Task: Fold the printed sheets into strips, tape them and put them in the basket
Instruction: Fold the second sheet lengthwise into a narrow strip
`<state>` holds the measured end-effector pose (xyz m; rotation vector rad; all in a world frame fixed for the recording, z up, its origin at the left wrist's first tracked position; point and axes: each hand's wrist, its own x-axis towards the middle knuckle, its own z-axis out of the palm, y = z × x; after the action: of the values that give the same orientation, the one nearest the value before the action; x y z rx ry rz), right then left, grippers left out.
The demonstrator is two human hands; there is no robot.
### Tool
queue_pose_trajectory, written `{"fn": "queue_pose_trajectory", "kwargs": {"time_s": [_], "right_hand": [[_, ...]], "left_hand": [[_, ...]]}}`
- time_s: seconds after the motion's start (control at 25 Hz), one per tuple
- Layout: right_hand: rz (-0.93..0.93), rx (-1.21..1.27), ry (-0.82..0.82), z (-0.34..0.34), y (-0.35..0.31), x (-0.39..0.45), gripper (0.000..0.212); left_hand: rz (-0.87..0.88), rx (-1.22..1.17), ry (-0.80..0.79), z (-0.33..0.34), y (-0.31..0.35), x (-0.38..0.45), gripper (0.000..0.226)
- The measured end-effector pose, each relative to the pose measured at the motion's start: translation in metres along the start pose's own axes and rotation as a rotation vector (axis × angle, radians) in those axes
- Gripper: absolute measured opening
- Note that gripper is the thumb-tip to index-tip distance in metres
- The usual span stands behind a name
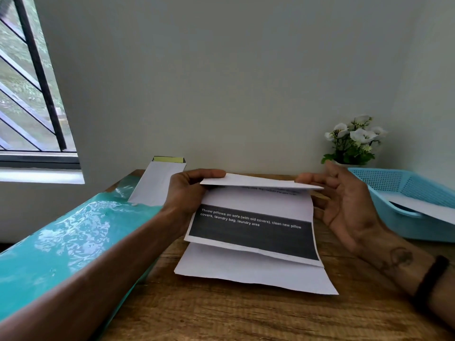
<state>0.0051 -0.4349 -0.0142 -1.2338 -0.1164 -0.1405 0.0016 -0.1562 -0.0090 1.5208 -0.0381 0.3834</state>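
A printed sheet (256, 232) with a dark band of white text is held up over the wooden table (221, 316); its top edge is folded forward and its lower part shows creases. My left hand (187, 193) pinches the folded top at its left end, thumb on top. At the right end my right hand (344, 200) touches the fold with its fingertips, palm open toward me. The light blue basket (384, 183) stands at the right with a white folded paper (423, 207) lying in it.
A shiny teal plastic folder (61, 244) covers the table's left side under my left forearm. White sheets (155, 183) stick out of it toward the wall, with a small dark box (168, 159) behind them. A pot of white flowers (352, 141) stands behind the basket. A window is at the left.
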Motion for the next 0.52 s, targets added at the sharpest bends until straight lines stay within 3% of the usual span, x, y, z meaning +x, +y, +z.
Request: {"fn": "queue_pose_trajectory", "kwargs": {"time_s": [0.12, 0.28, 0.36, 0.52], "right_hand": [[0.022, -0.082, -0.054, 0.0004, 0.0017, 0.0000, 0.042], [0.104, -0.188, -0.131, 0.0003, 0.0093, -0.0014, 0.068], [0.105, -0.192, -0.135, 0.0010, 0.0093, -0.0028, 0.068], [0.025, -0.172, -0.091, 0.0023, 0.0048, -0.0052, 0.064]], "left_hand": [[0.049, 0.041, 0.009, -0.0003, 0.0002, 0.0015, 0.033], [0.095, 0.050, 0.026, -0.0013, 0.0011, 0.0018, 0.038], [0.109, 0.049, 0.029, -0.0024, 0.0013, 0.0023, 0.039], [0.062, -0.029, 0.030, -0.0030, 0.0044, 0.0048, 0.026]]}}
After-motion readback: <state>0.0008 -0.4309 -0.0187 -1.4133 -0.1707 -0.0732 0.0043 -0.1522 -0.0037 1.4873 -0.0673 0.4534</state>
